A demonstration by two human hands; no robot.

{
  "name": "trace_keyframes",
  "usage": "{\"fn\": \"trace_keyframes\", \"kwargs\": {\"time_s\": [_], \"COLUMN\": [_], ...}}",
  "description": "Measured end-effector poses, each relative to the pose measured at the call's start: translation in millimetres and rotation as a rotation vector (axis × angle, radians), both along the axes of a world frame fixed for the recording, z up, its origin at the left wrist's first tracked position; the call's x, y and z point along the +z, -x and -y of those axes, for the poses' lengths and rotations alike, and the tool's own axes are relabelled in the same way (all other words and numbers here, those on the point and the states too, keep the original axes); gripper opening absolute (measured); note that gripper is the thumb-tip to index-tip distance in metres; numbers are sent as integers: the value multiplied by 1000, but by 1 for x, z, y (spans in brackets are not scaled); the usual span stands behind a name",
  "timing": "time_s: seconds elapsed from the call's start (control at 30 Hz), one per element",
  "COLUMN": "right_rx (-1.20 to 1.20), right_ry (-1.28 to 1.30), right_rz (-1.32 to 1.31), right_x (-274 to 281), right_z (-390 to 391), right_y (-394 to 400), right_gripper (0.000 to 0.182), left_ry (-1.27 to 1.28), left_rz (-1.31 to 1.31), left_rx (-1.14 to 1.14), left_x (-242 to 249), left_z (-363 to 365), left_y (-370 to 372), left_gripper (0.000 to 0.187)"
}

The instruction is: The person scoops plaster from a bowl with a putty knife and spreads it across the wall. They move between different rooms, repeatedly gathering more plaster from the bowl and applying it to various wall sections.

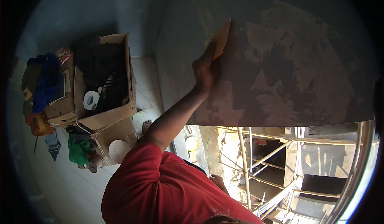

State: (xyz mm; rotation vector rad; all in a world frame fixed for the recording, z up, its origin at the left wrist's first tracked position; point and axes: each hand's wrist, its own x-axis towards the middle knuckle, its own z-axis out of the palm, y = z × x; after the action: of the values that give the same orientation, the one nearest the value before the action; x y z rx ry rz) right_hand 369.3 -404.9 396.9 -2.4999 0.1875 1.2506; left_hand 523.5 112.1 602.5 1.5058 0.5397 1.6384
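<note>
My left hand (206,72) is raised on an outstretched arm, closed around a flat, yellowish putty scraper (222,39). The scraper lies close against a dark grey wall surface (180,72); whether its edge touches cannot be made out. To the right of the hand, uneven lighter patches of putty (264,92) cover part of the wall. My right hand (218,181) shows small and low beside the red shirt, its fingers partly hidden.
An open cardboard box (106,122) at left holds dark cloth and a white roll (91,100). Blue cloth (47,82) lies beside it. Below are a white round container (119,151) and green cloth (78,152). Bamboo scaffolding (243,164) stands outside the opening. A bare foot (147,125) is on tiles.
</note>
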Motion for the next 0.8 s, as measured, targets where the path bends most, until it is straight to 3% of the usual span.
{"fn": "trace_keyframes", "kwargs": {"time_s": [0.03,0.1,0.17,0.23,0.37,0.5,0.63,0.8], "right_rx": [-48,-66,187,268,-71,-27,11,27], "right_ry": [-22,-48,-81,53,-163,-254,-200,-109], "right_rz": [6,24,-125,-115,34,149,169,13], "right_x": [2,9,-54,-22,-14,7,9,-14], "right_z": [-5,-15,27,-9,-48,-69,-46,-9], "right_y": [0,4,-9,-30,-78,-89,-62,-36], "right_gripper": [45,47,44,42,46,47,45,46], "left_ry": [-50,207,94,8,157,115,70,-11], "left_rz": [14,-21,-42,-47,-95,-204,-118,-170], "left_rx": [64,-225,-235,-229,-149,-258,-291,-404], "left_x": [4,5,-16,-19,1,-8,-12,-48], "left_z": [9,29,44,42,-26,-78,-45,-15], "left_y": [-1,19,54,76,83,45,42,83], "left_gripper": [36,39,37,36,20,19,17,20]}}
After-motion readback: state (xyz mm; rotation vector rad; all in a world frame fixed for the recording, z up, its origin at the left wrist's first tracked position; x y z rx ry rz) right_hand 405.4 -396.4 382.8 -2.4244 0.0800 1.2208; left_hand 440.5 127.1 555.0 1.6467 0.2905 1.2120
